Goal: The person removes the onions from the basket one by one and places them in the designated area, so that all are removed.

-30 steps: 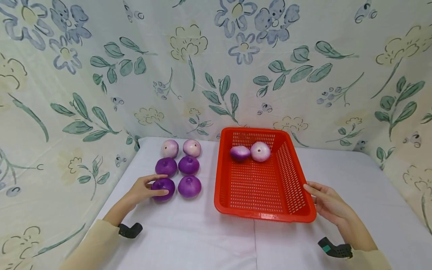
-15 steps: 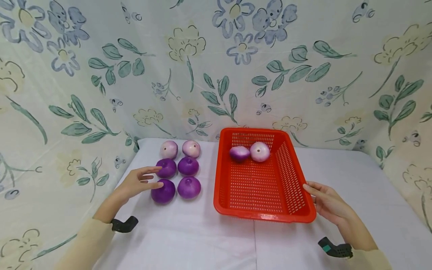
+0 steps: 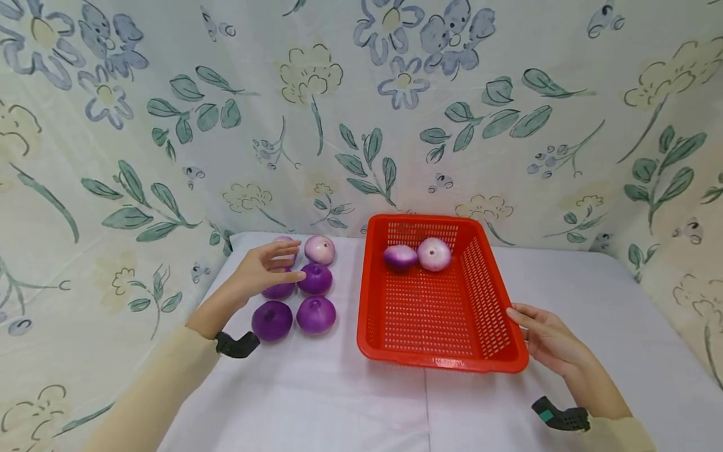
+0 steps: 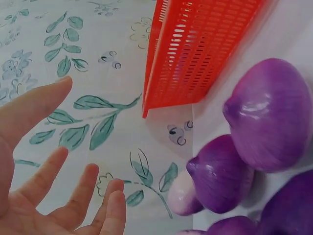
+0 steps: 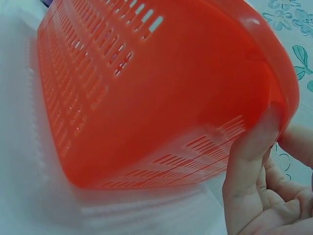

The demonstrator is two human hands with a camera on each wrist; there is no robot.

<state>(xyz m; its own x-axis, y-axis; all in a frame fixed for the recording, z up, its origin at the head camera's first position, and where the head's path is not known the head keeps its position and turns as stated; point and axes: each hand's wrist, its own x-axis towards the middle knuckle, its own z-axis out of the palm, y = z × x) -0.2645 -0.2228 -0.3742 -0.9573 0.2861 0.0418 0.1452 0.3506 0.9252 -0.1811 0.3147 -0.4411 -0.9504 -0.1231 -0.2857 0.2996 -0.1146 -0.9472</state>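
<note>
The left hand [image 3: 265, 267], whose thumb and fingers were around the near-left purple onion [image 3: 272, 321], has let go, risen and moved toward the far side. That onion is now uncovered, while the hand partly hides the middle-left purple onion [image 3: 279, 291] and the pale far-left onion [image 3: 284, 238].

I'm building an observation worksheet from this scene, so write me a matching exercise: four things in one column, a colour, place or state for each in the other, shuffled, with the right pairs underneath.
Things:
1. slotted plastic basket
2. left hand
3. paler onion inside the basket
4. right hand

Colour, place or state:
A. gripping the side of a container
B. lying beside a darker onion
C. bright red all over
D. open, gripping nothing

Right pairs: 1-C; 2-D; 3-B; 4-A
</note>
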